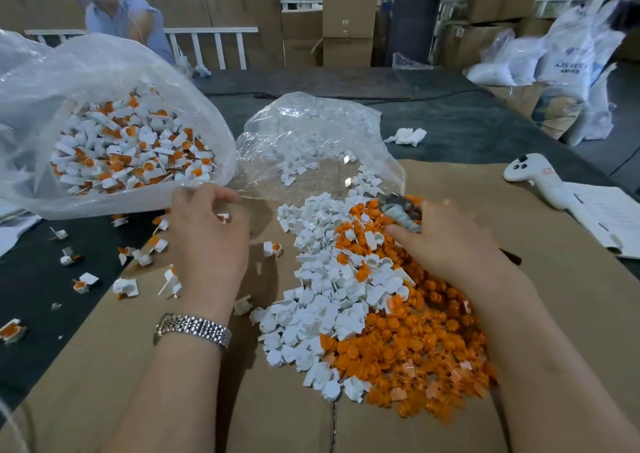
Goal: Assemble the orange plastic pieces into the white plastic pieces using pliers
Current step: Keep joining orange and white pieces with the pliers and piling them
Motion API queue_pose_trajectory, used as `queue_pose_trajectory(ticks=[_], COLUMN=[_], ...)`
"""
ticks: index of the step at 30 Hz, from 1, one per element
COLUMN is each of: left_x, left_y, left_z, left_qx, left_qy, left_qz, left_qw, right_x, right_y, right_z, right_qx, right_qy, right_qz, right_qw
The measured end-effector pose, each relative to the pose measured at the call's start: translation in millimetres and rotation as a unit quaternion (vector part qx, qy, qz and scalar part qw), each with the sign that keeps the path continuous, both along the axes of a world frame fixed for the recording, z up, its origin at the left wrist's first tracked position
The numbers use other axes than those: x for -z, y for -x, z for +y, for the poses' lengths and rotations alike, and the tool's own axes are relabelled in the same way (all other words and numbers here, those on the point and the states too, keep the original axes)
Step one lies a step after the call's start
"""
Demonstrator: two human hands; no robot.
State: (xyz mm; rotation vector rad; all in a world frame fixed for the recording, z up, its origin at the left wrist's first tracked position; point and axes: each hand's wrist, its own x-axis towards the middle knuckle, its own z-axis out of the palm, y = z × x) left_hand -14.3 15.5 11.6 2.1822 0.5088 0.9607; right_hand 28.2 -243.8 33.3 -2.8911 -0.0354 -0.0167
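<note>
While right hand (446,238) grips pliers (401,212), two bags (114,71) open.

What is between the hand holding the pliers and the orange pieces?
Nothing visible. The right hand grips the pliers right over the orange pieces, which lie bare on the cardboard beside the white pieces. The clear bag lies farther back, not over them.

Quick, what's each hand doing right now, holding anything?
Left hand: fingers pinch a small white piece.
Right hand: grips the pliers over the pile.
</note>
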Motion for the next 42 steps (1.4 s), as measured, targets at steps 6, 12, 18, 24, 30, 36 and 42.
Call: queue_pose_trajectory(ticks=[6, 12, 18, 24, 30, 36, 42], left_x=[10.0, 13.9, 12.9, 9.6, 7.8, 1.9, -7.4], left_y=[-8.9, -16.9, -11.9, -1.3, -5.0, -2.7, -3.2], left_z=[-16.2, -22.3, -14.5, -5.5, -23.0, -28.2, -23.2], left_qx=[0.172, 0.17, 0.108, 0.057, 0.134, 0.205, 0.271], left_qy=[-0.213, -0.214, -0.171, -0.175, -0.06, 0.164, 0.58], left_qz=[0.187, 0.187, 0.218, 0.135, 0.103, 0.082, 0.04], left_qw=[0.943, 0.944, 0.955, 0.974, 0.984, 0.961, 0.767], right_x=[11.8, 16.7, 15.2, 5.5, 4.7, 11.1, 16.1], right_y=[-7.1, -8.8, -7.1, -5.1, -0.7, -0.8, -0.4], right_z=[0.7, 0.4, 0.1, -0.4, 7.6, 20.1, 20.7], right_qx=[0.019, 0.011, 0.011, -0.014, -0.087, -0.081, -0.101], right_qy=[0.039, 0.061, 0.062, -0.002, 0.024, 0.065, 0.064], right_qz=[0.01, 0.014, 0.011, -0.038, -0.084, -0.086, -0.128], right_qw=[0.999, 0.998, 0.998, 0.999, 0.992, 0.991, 0.985])
